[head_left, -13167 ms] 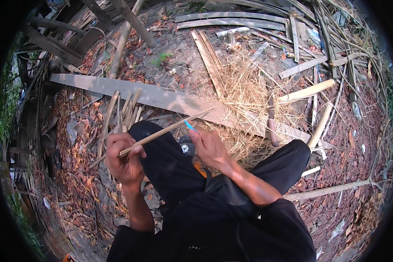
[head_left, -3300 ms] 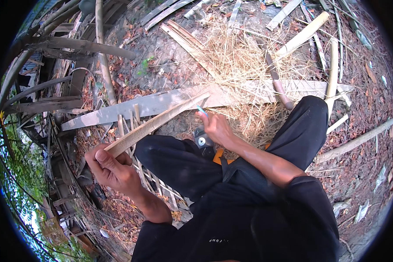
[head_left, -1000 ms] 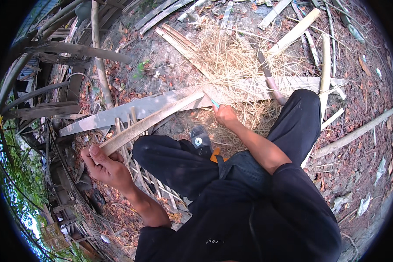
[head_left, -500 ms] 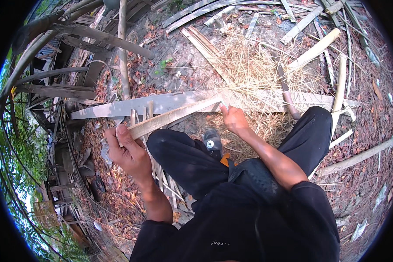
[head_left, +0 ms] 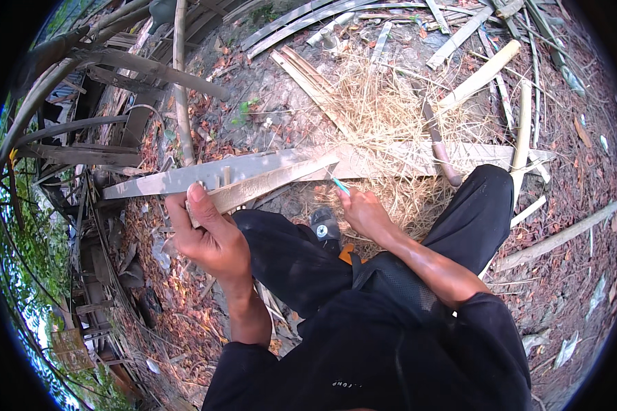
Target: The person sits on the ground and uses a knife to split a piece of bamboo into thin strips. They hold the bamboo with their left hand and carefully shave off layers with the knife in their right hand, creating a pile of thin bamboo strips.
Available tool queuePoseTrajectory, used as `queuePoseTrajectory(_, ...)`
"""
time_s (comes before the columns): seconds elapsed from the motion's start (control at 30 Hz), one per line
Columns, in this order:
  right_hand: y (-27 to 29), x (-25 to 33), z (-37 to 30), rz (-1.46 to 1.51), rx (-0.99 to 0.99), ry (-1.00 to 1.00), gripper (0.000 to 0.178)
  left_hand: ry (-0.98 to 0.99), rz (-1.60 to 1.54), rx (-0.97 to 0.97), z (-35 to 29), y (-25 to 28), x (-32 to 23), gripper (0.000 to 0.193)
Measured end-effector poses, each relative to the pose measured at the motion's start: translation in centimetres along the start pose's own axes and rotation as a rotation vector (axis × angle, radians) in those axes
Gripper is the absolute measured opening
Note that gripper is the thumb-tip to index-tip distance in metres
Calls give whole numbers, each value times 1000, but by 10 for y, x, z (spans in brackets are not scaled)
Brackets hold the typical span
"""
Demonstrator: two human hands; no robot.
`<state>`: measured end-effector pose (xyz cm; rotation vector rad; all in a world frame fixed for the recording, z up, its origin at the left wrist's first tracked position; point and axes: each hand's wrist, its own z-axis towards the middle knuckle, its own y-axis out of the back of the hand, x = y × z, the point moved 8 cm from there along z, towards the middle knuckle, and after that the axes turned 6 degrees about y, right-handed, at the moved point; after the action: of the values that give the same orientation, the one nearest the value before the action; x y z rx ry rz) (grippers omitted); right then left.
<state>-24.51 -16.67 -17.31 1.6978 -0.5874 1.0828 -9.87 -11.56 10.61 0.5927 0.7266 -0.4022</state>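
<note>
My left hand (head_left: 216, 240) grips the near-left end of a pale, flat wooden strip (head_left: 271, 181), thumb on top. The strip slants up to the right, its far end over a long grey plank (head_left: 199, 177). In my right hand (head_left: 367, 216) is a small knife with a teal handle (head_left: 341, 185), fingers closed round it. Its thin blade points up at the strip's far end; whether it touches the wood I cannot tell. Past the plank lies a heap of straw-coloured shavings (head_left: 384, 103). A tool with a dark blade and brown handle (head_left: 445, 161) rests across the plank's right part.
My bent knees (head_left: 469, 205) flank the work. Split wood pieces (head_left: 312, 85) lie beyond the plank, with a pale pole (head_left: 523, 130) at the right. Stacked timber and poles (head_left: 151, 68) stand at the left. Dry leaves (head_left: 185, 308) cover the ground.
My right hand has drawn back from the strip's far end, toward me and slightly left, bringing the teal handle into sight. The left hand still holds the strip, its near end a little lower.
</note>
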Motion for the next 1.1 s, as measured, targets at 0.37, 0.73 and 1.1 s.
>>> queuePoseTrajectory(0.37, -24, -46, 18, -38, 57, -109, 49, 26, 45, 21, -4, -4, -5, 30)
queuePoseTrajectory(0.73, -2, 53, 9, 80, -32, 223, 42, 68, 1, -11, 1, 1, 7, 30)
queuePoseTrajectory(1.1, -16, -57, 13, -47, 61, -223, 56, 52, 80, 33, 18, 28, 33, 29)
